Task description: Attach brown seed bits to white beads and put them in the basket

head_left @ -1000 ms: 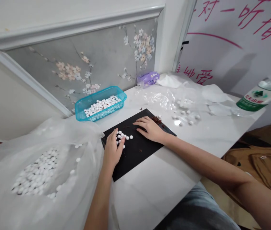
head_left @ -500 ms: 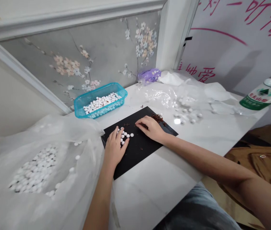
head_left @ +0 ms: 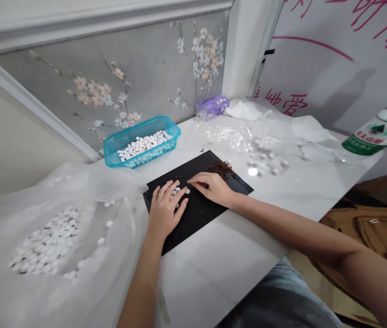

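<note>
White beads [head_left: 178, 189] on black mat [head_left: 186, 225], mid-frame, probably light, hard, slippery, best pinched by opposite sides, roundish so no clear direction or long axis; left hand [head_left: 166, 209] spread loosely over them, right hand [head_left: 215, 189] thumb-and-index nearly together beside them, can't tell if gripping anything.

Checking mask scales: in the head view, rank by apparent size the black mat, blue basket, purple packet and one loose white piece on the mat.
1. Black mat, though partly covered by hands
2. Blue basket
3. Purple packet; farther back, so true size unsure
4. White piece
</note>
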`<state>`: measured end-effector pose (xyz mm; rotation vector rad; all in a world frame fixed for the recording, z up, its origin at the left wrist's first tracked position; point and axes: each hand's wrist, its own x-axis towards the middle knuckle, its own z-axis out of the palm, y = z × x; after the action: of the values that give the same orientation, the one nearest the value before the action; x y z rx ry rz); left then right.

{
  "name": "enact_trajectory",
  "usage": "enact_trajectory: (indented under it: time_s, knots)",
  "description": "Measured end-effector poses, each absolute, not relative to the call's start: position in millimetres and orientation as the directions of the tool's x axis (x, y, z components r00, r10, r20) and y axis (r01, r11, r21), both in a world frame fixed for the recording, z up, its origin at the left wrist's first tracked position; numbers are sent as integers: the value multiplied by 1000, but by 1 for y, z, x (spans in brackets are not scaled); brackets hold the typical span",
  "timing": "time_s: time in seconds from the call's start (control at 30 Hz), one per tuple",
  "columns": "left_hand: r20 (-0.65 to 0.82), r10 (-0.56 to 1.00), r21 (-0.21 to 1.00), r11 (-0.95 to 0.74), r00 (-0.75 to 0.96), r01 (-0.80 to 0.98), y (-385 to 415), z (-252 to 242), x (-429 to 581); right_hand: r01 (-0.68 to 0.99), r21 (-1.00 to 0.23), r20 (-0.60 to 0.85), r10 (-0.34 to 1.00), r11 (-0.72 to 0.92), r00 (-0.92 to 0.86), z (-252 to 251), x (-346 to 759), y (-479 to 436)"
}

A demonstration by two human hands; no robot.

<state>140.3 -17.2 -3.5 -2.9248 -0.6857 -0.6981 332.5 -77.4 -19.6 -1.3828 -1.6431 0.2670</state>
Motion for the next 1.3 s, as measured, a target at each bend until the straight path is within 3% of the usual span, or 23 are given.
enact_trajectory:
  time_s: [0.2,0.5,1.3]
  knots:
    - [408,348,61,-933,844,355,-19,-2,142,683,-669,467,881,294,78,-19,331,-79]
    - [352,335,70,-940,874,333,-25,-2,148,764,-544,520,854,347,-18,-18,331,-80]
    - [345,344,57,-936,873,346,-23,-5,147,757,-558,481,876,339,-38,-16,331,-82]
